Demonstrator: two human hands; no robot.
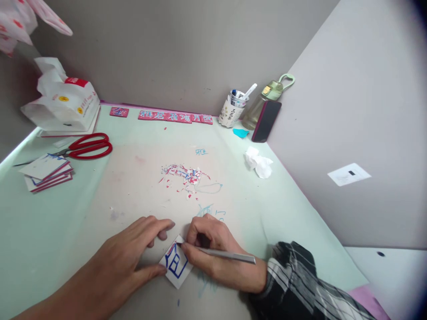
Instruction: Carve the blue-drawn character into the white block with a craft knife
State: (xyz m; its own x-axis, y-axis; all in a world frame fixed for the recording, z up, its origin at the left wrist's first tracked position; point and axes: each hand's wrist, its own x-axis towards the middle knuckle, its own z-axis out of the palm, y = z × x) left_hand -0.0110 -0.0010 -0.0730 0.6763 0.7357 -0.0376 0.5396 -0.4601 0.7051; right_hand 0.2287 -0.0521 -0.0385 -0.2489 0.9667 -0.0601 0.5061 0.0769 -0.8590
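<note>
A small white square card lies turned on its corner on the table, with a blue character drawn on it and a little red showing at its top edge. My right hand is closed round a slim silver craft knife, whose tip meets the card near its top corner. My left hand rests beside the card with fingers spread, the thumb touching its left corner. Beyond my hands lies a heap of red, white and blue scraps.
Red-handled scissors and stacked cards lie left, before a white paper bag. Red character tiles line the wall. A pen cup, green bottle, phone and crumpled tissue stand or lie right.
</note>
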